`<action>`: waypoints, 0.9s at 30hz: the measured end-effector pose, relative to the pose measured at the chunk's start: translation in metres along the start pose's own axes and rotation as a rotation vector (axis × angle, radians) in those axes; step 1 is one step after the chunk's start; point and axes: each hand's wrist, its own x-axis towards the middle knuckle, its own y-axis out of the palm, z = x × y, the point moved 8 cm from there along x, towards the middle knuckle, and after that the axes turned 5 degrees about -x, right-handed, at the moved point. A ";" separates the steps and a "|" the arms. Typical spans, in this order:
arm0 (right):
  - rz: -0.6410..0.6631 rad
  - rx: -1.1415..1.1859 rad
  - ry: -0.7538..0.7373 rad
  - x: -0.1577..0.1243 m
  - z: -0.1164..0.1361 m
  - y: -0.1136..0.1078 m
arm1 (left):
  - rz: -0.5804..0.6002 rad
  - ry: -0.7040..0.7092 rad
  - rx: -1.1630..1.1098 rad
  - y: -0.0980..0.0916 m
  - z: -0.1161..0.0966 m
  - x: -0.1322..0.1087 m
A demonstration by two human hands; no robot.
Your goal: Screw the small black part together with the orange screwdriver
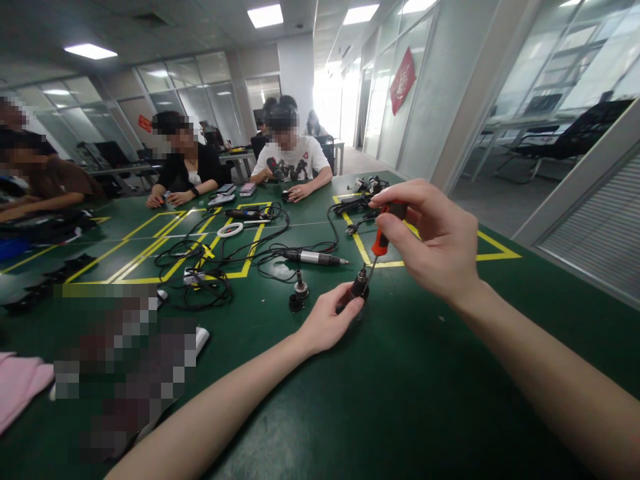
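My right hand (430,243) is closed around the orange and black handle of a small screwdriver (383,237), held upright with its thin shaft pointing down. The tip meets a small dark cylindrical part (356,289), which my left hand (325,323) pinches against the green table (400,400). Just left of that hand stand two small loose metal pieces (299,293). A slim silver and black handpiece tool (313,257) lies on the table beyond them.
Black cables (200,273), a white ring (230,230) and yellow tape lines cover the table's middle. More small parts lie at the far edge (367,185). Other people sit at the far side and at the left. A pink cloth (17,387) lies near left.
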 end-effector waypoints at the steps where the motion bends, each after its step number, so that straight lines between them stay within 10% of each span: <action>1: -0.006 -0.014 0.000 0.001 0.001 -0.001 | 0.000 -0.001 0.002 0.000 0.000 0.000; 27: 0.025 0.053 0.027 0.000 0.000 0.001 | 0.003 -0.008 0.011 0.000 -0.001 0.000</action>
